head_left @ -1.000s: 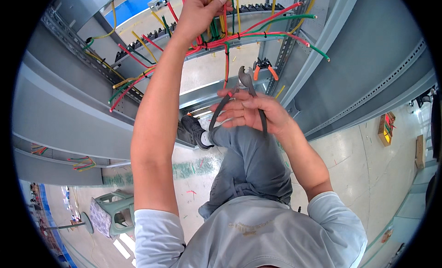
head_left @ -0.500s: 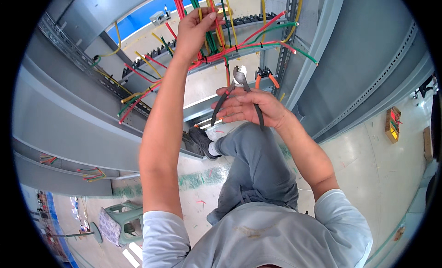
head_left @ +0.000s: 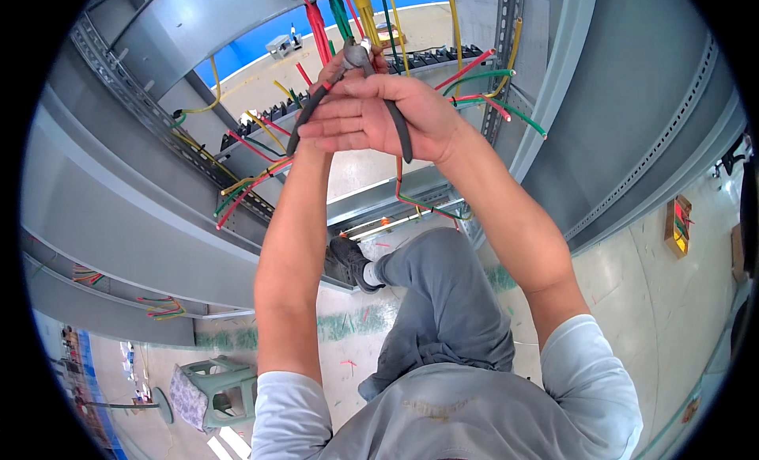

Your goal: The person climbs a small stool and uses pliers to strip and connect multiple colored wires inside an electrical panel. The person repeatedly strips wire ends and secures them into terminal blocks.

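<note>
The head view is showing both hands now bunched together high in the frame, where half a second ago the left hand was up among the wires and the right hand sat lower with the tool. The right hand [head_left: 395,116] is gripping the cutting pliers [head_left: 356,56] by their two dark handles, fingers spread rather than squeezed, so the handles are splaying apart. The pliers' head is now sitting right at the base of the red wires [head_left: 320,25], though whether it is biting on one I cannot tell. The left hand [head_left: 336,72] is mostly hiding behind the right; its fingers are curling near the tool's head, but what they are pinching stays hidden. Around them, green, yellow and red wires are fanning out from the grey cabinet frame [head_left: 601,143]. Below, a green stool [head_left: 217,381] is standing on the floor.
</note>
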Action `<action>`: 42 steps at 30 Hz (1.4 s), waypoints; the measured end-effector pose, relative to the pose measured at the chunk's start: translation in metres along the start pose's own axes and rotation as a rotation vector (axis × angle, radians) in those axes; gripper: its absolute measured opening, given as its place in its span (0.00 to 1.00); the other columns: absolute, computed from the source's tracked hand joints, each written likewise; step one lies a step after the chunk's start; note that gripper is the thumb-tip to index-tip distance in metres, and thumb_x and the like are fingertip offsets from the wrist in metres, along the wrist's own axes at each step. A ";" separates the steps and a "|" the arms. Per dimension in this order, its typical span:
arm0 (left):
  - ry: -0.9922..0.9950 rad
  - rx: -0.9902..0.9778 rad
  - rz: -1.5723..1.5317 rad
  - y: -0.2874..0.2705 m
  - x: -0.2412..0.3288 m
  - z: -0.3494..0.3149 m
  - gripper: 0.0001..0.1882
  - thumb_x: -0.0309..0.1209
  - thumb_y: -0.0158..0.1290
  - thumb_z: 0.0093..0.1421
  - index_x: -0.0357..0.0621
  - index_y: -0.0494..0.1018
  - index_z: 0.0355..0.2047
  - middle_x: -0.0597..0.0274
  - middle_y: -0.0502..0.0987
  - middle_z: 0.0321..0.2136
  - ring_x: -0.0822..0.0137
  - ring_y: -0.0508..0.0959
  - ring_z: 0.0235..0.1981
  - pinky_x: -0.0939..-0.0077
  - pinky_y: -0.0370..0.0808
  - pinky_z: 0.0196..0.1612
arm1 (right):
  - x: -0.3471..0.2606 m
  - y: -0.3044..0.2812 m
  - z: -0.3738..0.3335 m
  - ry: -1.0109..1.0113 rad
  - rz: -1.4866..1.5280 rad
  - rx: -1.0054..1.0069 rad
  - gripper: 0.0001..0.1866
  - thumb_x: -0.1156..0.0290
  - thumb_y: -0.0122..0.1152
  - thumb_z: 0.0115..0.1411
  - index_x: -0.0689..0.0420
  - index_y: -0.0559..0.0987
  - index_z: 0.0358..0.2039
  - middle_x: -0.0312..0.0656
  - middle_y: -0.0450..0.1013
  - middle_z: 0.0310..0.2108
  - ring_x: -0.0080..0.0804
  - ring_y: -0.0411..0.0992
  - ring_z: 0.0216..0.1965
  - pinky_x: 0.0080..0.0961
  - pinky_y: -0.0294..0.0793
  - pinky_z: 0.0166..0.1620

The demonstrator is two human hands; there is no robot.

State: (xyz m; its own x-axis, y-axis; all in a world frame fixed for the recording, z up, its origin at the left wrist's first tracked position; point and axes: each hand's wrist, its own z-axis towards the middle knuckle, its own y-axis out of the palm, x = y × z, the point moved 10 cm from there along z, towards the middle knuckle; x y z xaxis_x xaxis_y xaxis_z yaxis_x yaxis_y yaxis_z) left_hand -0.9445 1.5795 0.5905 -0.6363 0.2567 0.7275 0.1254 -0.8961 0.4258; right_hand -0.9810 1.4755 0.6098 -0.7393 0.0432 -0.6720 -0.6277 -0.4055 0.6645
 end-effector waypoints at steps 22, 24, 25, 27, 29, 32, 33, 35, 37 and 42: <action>-0.211 -0.045 -0.468 -0.036 -0.032 0.002 0.27 0.50 0.47 0.71 0.46 0.67 0.61 0.59 0.76 0.54 0.65 0.77 0.52 0.71 0.79 0.50 | -0.023 -0.016 0.028 -0.080 0.026 0.165 0.13 0.68 0.52 0.68 0.65 0.75 0.45 0.63 0.75 0.50 0.57 0.76 0.54 0.52 0.80 0.55; -0.231 -0.056 -0.474 -0.032 -0.032 0.001 0.27 0.52 0.46 0.71 0.47 0.68 0.60 0.60 0.75 0.54 0.66 0.77 0.53 0.71 0.79 0.50 | -0.022 -0.015 0.026 -0.095 -0.012 0.219 0.13 0.66 0.52 0.68 0.63 0.76 0.45 0.61 0.76 0.49 0.52 0.78 0.50 0.48 0.82 0.51; -0.238 -0.061 -0.476 -0.030 -0.032 0.001 0.27 0.52 0.46 0.71 0.47 0.68 0.60 0.60 0.75 0.54 0.66 0.77 0.53 0.71 0.79 0.50 | -0.023 -0.016 0.026 -0.101 -0.049 0.237 0.14 0.65 0.52 0.68 0.62 0.76 0.45 0.59 0.77 0.48 0.50 0.79 0.49 0.47 0.81 0.50; -0.259 -0.070 -0.483 -0.026 -0.033 -0.003 0.28 0.54 0.45 0.71 0.47 0.68 0.59 0.60 0.75 0.54 0.66 0.77 0.53 0.71 0.79 0.50 | -0.024 -0.016 0.025 -0.115 -0.123 0.272 0.15 0.63 0.52 0.67 0.60 0.77 0.45 0.56 0.78 0.47 0.44 0.79 0.46 0.44 0.80 0.48; -0.271 -0.080 -0.493 -0.023 -0.034 -0.005 0.28 0.55 0.44 0.71 0.48 0.68 0.59 0.61 0.75 0.54 0.67 0.77 0.53 0.72 0.79 0.50 | -0.023 -0.012 0.023 -0.111 -0.099 0.329 0.18 0.62 0.49 0.68 0.63 0.76 0.49 0.56 0.77 0.51 0.43 0.77 0.47 0.46 0.79 0.50; -0.237 -0.130 -0.541 -0.020 -0.026 -0.005 0.27 0.55 0.42 0.71 0.48 0.69 0.57 0.63 0.75 0.52 0.68 0.77 0.52 0.73 0.79 0.48 | -0.019 -0.010 0.024 -0.151 -0.016 0.397 0.15 0.62 0.51 0.67 0.60 0.77 0.44 0.54 0.78 0.47 0.43 0.77 0.46 0.51 0.75 0.50; -0.214 -0.163 -0.570 -0.018 -0.021 -0.004 0.26 0.54 0.41 0.72 0.48 0.69 0.56 0.64 0.75 0.51 0.69 0.77 0.50 0.75 0.79 0.47 | -0.018 -0.009 0.025 -0.173 0.019 0.417 0.13 0.62 0.52 0.66 0.58 0.78 0.41 0.53 0.79 0.44 0.43 0.77 0.45 0.52 0.74 0.50; -0.195 -0.239 -0.642 -0.014 -0.013 -0.005 0.23 0.51 0.41 0.73 0.47 0.69 0.55 0.65 0.76 0.49 0.71 0.78 0.48 0.76 0.78 0.45 | -0.012 0.010 0.026 -0.181 0.181 0.317 0.13 0.63 0.52 0.66 0.60 0.76 0.40 0.51 0.78 0.43 0.43 0.75 0.46 0.50 0.73 0.53; -0.167 -0.238 -0.617 -0.008 -0.012 -0.001 0.21 0.47 0.43 0.72 0.45 0.70 0.54 0.65 0.77 0.46 0.71 0.78 0.46 0.77 0.78 0.45 | -0.013 0.016 0.029 -0.228 0.276 0.272 0.11 0.64 0.53 0.66 0.60 0.74 0.38 0.48 0.75 0.38 0.42 0.73 0.42 0.46 0.73 0.50; -0.099 0.113 -0.012 -0.012 -0.009 0.007 0.16 0.39 0.48 0.71 0.40 0.72 0.51 0.63 0.78 0.41 0.72 0.79 0.40 0.79 0.78 0.44 | -0.016 0.000 0.036 -0.312 0.353 0.138 0.08 0.67 0.54 0.65 0.56 0.69 0.31 0.36 0.63 0.21 0.29 0.62 0.22 0.33 0.66 0.30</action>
State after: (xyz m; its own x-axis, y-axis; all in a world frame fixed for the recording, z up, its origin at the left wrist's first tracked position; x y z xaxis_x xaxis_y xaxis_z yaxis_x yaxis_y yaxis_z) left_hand -0.9346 1.5908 0.5825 -0.5612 0.3067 0.7688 0.2063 -0.8477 0.4888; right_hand -0.9783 1.5077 0.6322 -0.9375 0.2048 -0.2815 -0.3360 -0.3212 0.8854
